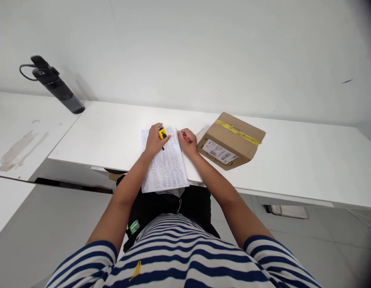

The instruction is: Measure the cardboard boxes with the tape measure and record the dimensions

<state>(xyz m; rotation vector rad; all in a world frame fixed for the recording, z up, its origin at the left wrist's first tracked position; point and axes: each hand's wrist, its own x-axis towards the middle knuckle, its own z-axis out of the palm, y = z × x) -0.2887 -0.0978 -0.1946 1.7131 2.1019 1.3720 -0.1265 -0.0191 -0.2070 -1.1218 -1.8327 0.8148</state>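
Note:
A sheet of paper (167, 168) covered in dense blue handwriting lies on the white table (101, 136), its near end hanging over the table's front edge. My left hand (154, 141) rests on the sheet's upper part, fingers closed around a small yellow and black object (162, 133). My right hand (187, 142) sits just right of the sheet, fingers closed on a thin red pen (186, 138). Both hands are a few centimetres apart.
A brown cardboard box (231, 141) with yellow tape and a shipping label stands right of my right hand. A dark water bottle (57, 86) with a loop cap stands at the back left on a second white table. A black bag (173, 208) lies on my lap.

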